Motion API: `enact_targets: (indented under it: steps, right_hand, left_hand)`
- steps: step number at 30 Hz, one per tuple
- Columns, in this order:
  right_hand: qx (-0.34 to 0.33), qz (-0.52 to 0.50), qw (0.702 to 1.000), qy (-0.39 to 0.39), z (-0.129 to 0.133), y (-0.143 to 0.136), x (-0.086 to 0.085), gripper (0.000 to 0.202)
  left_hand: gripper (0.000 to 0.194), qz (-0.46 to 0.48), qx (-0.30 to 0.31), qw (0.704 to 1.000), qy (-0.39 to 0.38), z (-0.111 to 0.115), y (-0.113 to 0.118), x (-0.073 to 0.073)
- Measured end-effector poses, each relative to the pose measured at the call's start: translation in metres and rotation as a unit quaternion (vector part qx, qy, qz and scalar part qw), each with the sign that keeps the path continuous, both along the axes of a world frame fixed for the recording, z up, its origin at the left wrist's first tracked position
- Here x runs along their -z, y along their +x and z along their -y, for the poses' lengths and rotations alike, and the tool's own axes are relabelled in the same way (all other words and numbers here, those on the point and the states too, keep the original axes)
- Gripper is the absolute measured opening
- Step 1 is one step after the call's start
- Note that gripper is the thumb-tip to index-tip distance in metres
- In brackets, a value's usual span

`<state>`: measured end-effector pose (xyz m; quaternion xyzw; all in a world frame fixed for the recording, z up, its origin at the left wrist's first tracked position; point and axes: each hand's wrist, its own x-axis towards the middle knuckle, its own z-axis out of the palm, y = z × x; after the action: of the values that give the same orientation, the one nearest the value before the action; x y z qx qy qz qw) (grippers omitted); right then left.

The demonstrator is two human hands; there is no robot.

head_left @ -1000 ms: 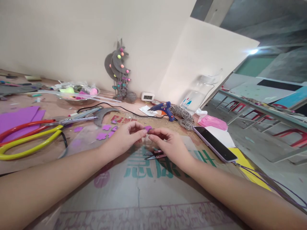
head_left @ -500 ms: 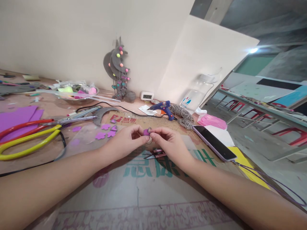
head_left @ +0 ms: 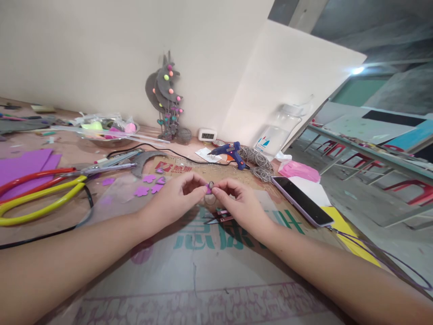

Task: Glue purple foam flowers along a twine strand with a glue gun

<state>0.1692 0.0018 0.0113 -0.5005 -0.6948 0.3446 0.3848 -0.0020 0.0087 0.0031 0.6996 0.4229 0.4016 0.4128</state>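
Observation:
A small purple piece point(head_left: 209, 188) with a bit of grey yarn point(head_left: 211, 184) is pinched between my two hands, above the cardboard. My left hand point(head_left: 184, 194) grips its left side with thumb and forefinger. From the right, my right hand point(head_left: 235, 196) pinches the yarn side; a thin loop hangs below the fingertips. Small snips point(head_left: 219, 217) lie open under my right hand. Several purple flower cutouts point(head_left: 142, 191) rest left of my left hand, beside a grey felt crescent point(head_left: 144, 163).
Red- and yellow-handled scissors point(head_left: 43, 205) and purple sheets point(head_left: 27, 167) lie left. A blue glue gun point(head_left: 233, 153), grey yarn point(head_left: 259, 162) and clock point(head_left: 207, 135) stand behind. A phone point(head_left: 302, 201) lies right. A decorated moon hanging point(head_left: 167, 90) is against the wall, near a bowl point(head_left: 108, 142).
The purple piece has turned between my fingertips, and less of it shows. My left fingers have shifted slightly; my right hand is nearly unmoved.

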Motion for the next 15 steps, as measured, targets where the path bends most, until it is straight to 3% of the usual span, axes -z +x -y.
enact_targets:
  steps: [15]
  right_hand:
    - [-0.001, 0.029, 0.999, 0.031, 0.0031, -0.0002, -0.0019, 0.017]
  left_hand:
    - [0.018, -0.010, 0.000, 1.000, 0.004, -0.0032, -0.0007, 0.0066]
